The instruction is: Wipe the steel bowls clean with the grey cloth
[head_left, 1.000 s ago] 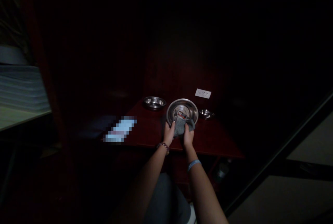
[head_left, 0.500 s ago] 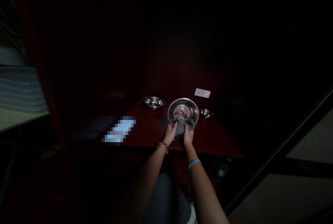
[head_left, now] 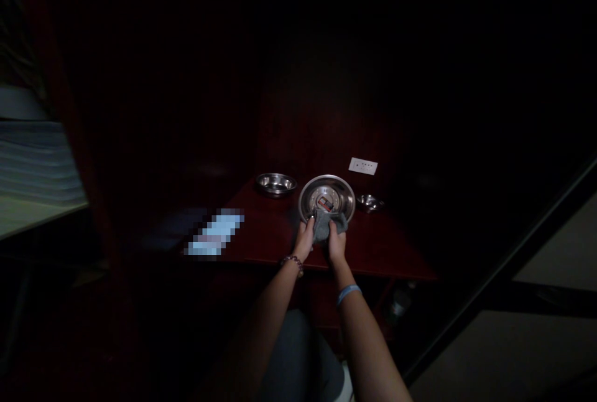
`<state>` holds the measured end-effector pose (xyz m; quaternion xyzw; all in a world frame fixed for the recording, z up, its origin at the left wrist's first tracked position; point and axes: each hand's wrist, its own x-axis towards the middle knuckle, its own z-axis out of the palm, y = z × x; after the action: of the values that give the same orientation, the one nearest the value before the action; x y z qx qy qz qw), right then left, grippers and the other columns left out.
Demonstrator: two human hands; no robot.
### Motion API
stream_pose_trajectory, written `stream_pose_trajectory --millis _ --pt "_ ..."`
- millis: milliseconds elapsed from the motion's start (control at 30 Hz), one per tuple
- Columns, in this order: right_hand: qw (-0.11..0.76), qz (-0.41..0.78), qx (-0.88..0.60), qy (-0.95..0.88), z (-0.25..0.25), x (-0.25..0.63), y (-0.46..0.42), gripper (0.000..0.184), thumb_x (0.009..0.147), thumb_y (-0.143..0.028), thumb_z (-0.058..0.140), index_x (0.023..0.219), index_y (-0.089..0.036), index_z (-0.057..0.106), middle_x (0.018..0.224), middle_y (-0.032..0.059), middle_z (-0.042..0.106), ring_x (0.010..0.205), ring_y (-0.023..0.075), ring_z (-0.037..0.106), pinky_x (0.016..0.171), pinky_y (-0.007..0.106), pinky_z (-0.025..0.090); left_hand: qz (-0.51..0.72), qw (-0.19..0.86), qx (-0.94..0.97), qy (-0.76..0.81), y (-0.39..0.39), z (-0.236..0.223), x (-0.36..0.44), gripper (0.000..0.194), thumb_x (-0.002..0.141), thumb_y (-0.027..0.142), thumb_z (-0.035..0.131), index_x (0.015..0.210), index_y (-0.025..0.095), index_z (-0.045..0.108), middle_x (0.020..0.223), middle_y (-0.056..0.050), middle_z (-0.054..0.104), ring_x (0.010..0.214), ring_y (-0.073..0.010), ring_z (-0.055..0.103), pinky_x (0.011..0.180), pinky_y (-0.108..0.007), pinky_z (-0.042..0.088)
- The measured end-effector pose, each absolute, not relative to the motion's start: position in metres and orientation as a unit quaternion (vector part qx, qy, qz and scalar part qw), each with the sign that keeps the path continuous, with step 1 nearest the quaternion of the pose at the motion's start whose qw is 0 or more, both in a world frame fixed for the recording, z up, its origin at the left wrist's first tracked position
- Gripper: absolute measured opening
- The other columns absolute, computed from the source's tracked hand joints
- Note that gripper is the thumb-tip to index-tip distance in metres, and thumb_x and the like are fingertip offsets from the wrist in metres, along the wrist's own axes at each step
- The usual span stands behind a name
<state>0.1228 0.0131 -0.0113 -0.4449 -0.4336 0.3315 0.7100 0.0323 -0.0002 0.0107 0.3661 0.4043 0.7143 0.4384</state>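
A shiny metal basin [head_left: 344, 193] is tilted up so its inside faces me, with a dark and red label [head_left: 325, 203] on its bottom. My left hand [head_left: 304, 239] is closed on the basin's near left rim, thumb on top. My right hand [head_left: 336, 245] grips a grey cloth [head_left: 321, 228] folded over the near rim, thumb on the inside. The fingers behind the rim are hidden. To the left lies a wide metal bowl [head_left: 276, 185]. A smaller metal bowl [head_left: 370, 203] sits to the right.
All this is on a dark red desk [head_left: 265, 237] against a wall with a white socket plate [head_left: 363, 166]. A blurred-out bright phone-like shape [head_left: 215, 234] lies at left. Stacked pale trays [head_left: 37, 165] stand far left. A bottle [head_left: 400, 305] is below the desktop.
The basin and both hands have shifted very slightly left. The basin's label has turned a little, and the cloth is bunched slightly differently at the rim. The other bowls have stayed put.
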Motion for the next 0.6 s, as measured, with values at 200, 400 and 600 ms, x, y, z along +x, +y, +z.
stream_pose_trajectory --millis 200,400,600 --pt "0.701 0.335 -0.453 -0.437 -0.0101 0.1230 0.0116 0.049 0.082 -0.047 0.058 0.117 -0.015 0.068 0.119 0.0096 0.074 0.111 0.0233 0.069 0.101 0.035 0.051 0.698 0.482 0.354 0.396 0.0062 0.0035 0.0300 0.036 0.095 0.041 0.051 0.116 0.016 0.066 0.121 -0.018 0.071 0.113 -0.0261 0.068 0.101 -0.039 0.052" --pt "0.707 0.332 -0.444 -0.439 -0.0101 0.1234 0.0116 0.048 0.083 -0.045 0.058 0.118 -0.013 0.068 0.120 0.0111 0.074 0.112 0.0243 0.069 0.102 0.037 0.051 0.716 0.468 0.361 0.372 0.0097 0.0025 0.0317 0.033 0.095 0.041 0.052 0.115 0.017 0.065 0.116 -0.017 0.072 0.116 -0.0254 0.066 0.097 -0.038 0.054" --pt "0.703 0.333 -0.446 -0.442 -0.0131 0.1245 0.0145 0.047 0.083 -0.044 0.058 0.118 -0.014 0.068 0.121 0.0098 0.074 0.113 0.0228 0.068 0.103 0.036 0.050 0.711 0.464 0.357 0.388 0.0074 0.0032 0.0318 0.031 0.096 0.039 0.051 0.112 0.017 0.066 0.114 -0.017 0.072 0.116 -0.0256 0.067 0.101 -0.038 0.052"
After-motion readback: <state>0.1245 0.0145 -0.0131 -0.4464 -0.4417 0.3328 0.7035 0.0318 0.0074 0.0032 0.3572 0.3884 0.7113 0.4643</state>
